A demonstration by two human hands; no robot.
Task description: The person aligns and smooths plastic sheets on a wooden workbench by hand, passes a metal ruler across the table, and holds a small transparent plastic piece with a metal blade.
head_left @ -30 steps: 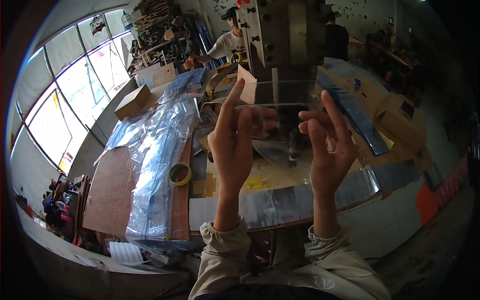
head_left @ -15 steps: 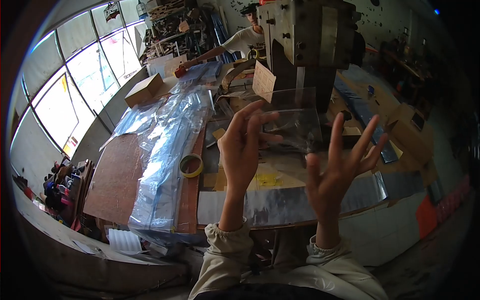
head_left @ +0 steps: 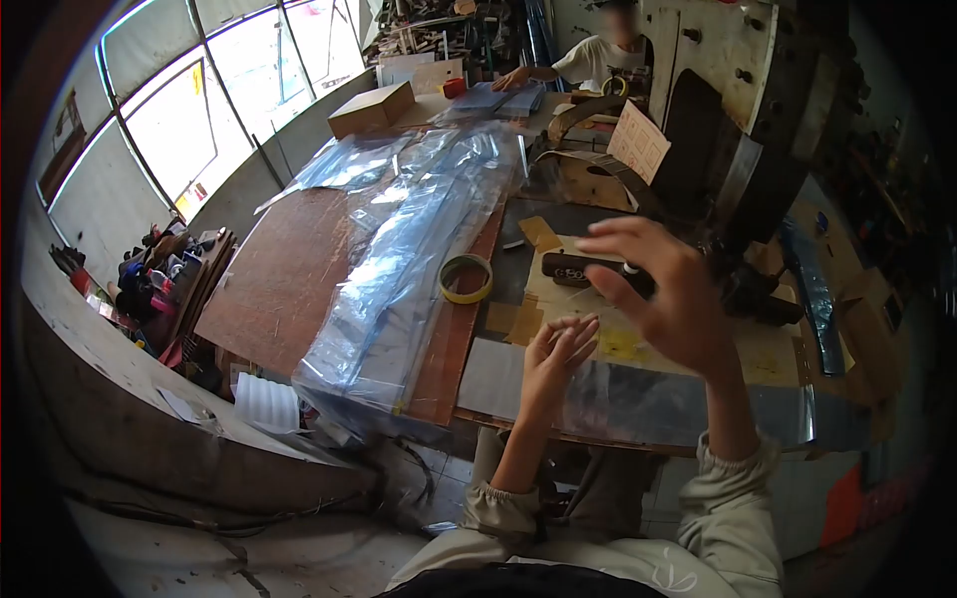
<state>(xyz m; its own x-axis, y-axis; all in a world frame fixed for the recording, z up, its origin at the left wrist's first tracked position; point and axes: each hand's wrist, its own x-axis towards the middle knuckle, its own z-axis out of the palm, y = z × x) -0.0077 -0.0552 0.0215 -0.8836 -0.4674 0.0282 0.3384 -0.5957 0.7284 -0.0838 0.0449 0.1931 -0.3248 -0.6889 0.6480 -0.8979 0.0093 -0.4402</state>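
My right hand (head_left: 663,284) hovers over the work surface with its thumb and fingers apart, holding nothing that I can see. Lower and to the left, my left hand (head_left: 560,359) is palm up, its fingers loosely bent and no object visible in it. Behind my right hand lies a dark bar with holes (head_left: 568,269), partly hidden, on a tan cardboard sheet (head_left: 548,294). Yellow tape (head_left: 620,346) marks that sheet below my right hand. A shiny grey strip (head_left: 638,399) runs along the near table edge, beneath my hands.
A tape roll (head_left: 466,279) stands left of my hands, beside a long pile of clear plastic bags (head_left: 399,249) on a reddish-brown board (head_left: 269,299). A heavy metal machine (head_left: 723,90) rises at right. Behind it a person (head_left: 603,60) reaches toward blue plastic sheets (head_left: 488,100). A cardboard box (head_left: 371,108) sits farther back.
The clear plastic bag between my hands is no longer visible there. My left hand has lowered; my right hand has turned inward over the sheet. The view has swung left and down.
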